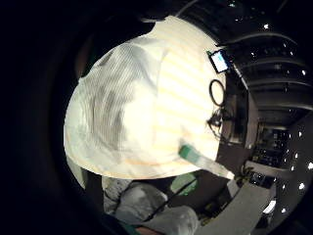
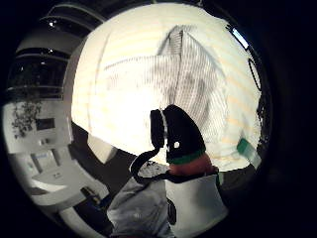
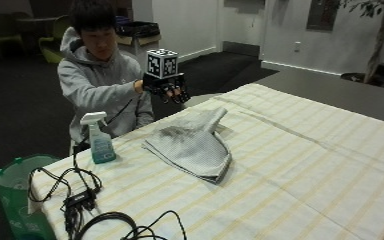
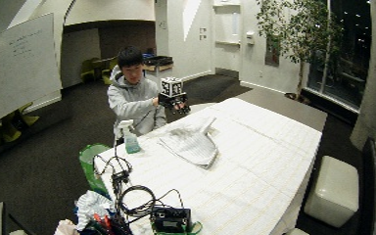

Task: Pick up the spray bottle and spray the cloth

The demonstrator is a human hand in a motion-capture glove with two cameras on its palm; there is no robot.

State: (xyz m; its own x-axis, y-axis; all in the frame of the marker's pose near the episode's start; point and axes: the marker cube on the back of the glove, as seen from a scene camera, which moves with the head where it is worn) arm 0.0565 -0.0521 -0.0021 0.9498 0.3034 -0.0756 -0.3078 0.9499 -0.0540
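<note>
1. Black-gloved, the right hand hangs raised above the table's near edge in front of the person's chest, fingers hanging loosely and holding nothing.
2. The spray bottle stands upright on the table below that hand and off to its little-finger side, well apart from it, near the table corner. Its long axis is vertical, white trigger head on top, pale blue liquid in the body.
3. The grey cloth lies in a folded heap almost directly beneath the hand, nearer to it than the bottle; one corner stands up in a peak. Both palm views look down on it.
4. The bare hand is not in view, so I judge the gloved hand is the one to travel down and sideways to the bottle, which is not yet picked up.
5. A cream striped tablecloth covers the table; black cables lie beyond the bottle, and a green bin stands by that corner. The room is dark-floored with white walls.
</note>
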